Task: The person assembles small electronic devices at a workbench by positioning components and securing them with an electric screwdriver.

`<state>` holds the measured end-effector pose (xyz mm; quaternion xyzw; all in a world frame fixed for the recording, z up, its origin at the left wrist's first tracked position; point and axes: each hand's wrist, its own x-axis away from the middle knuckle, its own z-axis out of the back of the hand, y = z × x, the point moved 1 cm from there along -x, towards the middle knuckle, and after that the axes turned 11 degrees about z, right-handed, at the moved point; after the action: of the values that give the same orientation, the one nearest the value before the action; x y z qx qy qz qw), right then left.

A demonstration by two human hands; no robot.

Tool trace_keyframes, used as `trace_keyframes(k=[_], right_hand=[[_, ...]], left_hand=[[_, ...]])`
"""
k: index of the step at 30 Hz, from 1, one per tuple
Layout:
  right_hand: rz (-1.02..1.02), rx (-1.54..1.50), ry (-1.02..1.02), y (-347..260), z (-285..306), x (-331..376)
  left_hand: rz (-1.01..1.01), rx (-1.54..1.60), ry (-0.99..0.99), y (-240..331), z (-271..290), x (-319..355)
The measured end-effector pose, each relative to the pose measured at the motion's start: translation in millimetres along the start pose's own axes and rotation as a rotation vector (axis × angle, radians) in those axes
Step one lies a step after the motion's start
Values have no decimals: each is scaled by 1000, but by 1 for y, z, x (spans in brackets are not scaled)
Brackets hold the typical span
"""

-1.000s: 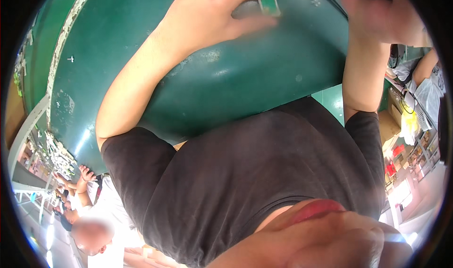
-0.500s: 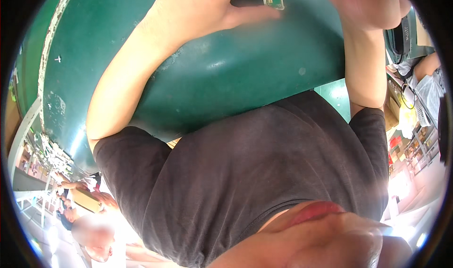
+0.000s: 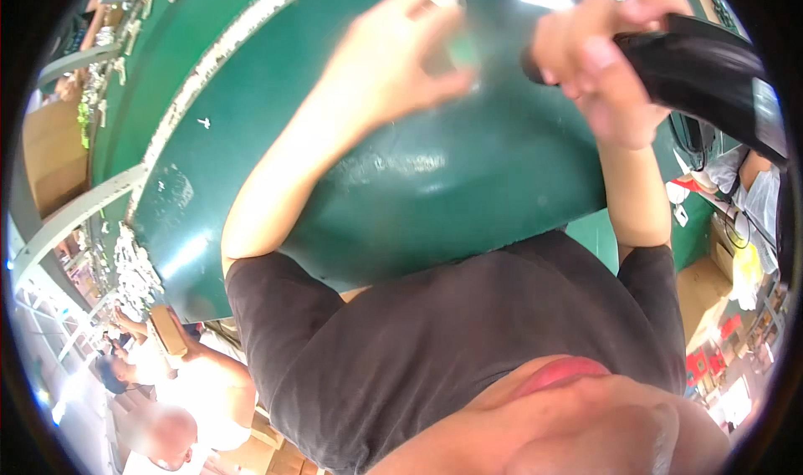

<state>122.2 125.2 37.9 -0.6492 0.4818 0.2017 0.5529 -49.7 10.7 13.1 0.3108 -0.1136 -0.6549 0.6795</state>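
My left hand (image 3: 393,53) is raised over the green tabletop (image 3: 452,182), its thumb and fingers curved around a small green circuit board (image 3: 462,52). Motion smears the fingertips and the board, so its outline is unclear. On the right, my right hand (image 3: 594,65) is closed around a black handheld device (image 3: 694,74) with a thick curved body, whose far end reaches the right edge of the view. Its exact kind does not show. The two hands are apart, with the tabletop beneath them.
A worn white rail (image 3: 201,74) runs along the table's left side. A tiny white piece (image 3: 204,123) lies near it. Many small pale parts (image 3: 134,274) are heaped at lower left, close to a co-worker holding a cardboard box (image 3: 167,331). Black cable (image 3: 691,132) loops at right near cartons (image 3: 701,295).
My right hand now grips the black device, which was not in it before. My left hand, with the circuit board, sits lower in the view and is blurred.
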Motion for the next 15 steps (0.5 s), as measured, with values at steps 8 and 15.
trace_keyframes(k=[8, 15], right_hand=[[-95, 195, -55, 20, 25, 39], [55, 325, 282, -33, 27, -5]], left_hand=[[205, -379, 193, -161, 44, -125], [189, -182, 169, -165, 23, -176]])
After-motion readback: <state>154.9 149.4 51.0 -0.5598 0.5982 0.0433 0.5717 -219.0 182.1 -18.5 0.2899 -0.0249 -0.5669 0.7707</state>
